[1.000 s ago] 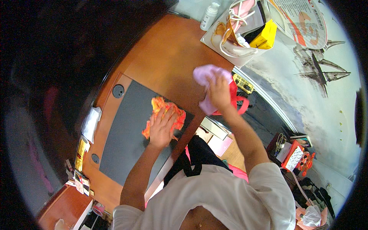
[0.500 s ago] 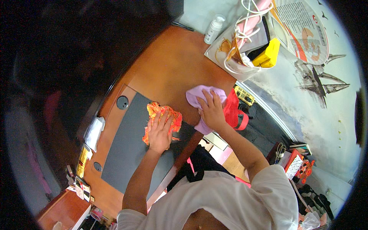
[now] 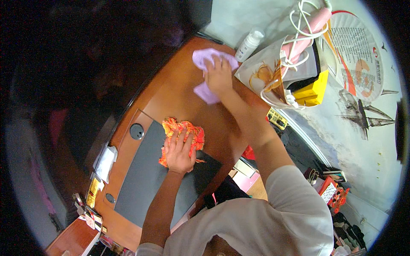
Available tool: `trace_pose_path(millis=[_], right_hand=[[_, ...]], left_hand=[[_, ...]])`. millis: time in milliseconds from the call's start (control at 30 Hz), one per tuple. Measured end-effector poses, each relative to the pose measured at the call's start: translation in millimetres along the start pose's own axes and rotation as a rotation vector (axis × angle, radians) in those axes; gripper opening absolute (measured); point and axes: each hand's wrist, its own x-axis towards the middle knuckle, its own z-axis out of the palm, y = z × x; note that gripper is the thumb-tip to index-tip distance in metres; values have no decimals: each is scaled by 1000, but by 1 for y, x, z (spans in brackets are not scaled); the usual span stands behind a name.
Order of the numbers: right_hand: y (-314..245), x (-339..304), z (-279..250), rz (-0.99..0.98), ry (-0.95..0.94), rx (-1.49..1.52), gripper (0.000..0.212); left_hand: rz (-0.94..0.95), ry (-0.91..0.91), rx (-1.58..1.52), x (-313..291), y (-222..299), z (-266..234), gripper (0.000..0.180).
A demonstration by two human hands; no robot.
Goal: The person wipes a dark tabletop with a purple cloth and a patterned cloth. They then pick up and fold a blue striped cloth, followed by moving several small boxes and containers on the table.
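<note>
My right hand point(image 3: 219, 76) presses a lilac cleaning cloth point(image 3: 203, 54) onto the far part of the brown wooden desk point(image 3: 177, 87), beside a white bottle point(image 3: 250, 45). Part of the cloth trails toward me from under the palm. My left hand point(image 3: 180, 151) lies with fingers spread on a crumpled orange, red and yellow cloth point(image 3: 173, 123). That bundle rests across the upper edge of a dark grey desk mat point(image 3: 145, 183). The undersides of both hands are hidden.
A bag point(image 3: 260, 79) by the wall holds a pink corded appliance point(image 3: 309, 27) and a yellow box point(image 3: 314, 91). A hand fan point(image 3: 354, 55) leans behind it. Along the desk's left edge lie a white packet point(image 3: 105, 164) and small items. A dark screen point(image 3: 85, 85) borders the desk.
My right hand has slid the lilac cloth away from the desk's right edge to the far side, near the bottle. My left hand stays on the orange cloth.
</note>
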Motion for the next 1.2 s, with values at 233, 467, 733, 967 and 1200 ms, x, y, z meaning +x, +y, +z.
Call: trace_pose_path(millis=[233,467,733,967,1200], right_hand=[[-43,-125,-77,-284,-331,195,44],[-10,0,5,-280,-23,57,47],[-107,53,55,-258,-126,-54,42],[-180,-115,-37,-592,-324,369,41],[-196,-71,-8,-677,-302,235,48]], left_hand=[[-7,27,-17,4,-3,0,50],[0,83,-4,41,-19,-1,49],[-127,137,18,45,-45,-11,51],[-354,29,29,-107,-42,-28,54],[-614,86,79,-196,-75,-55,62]])
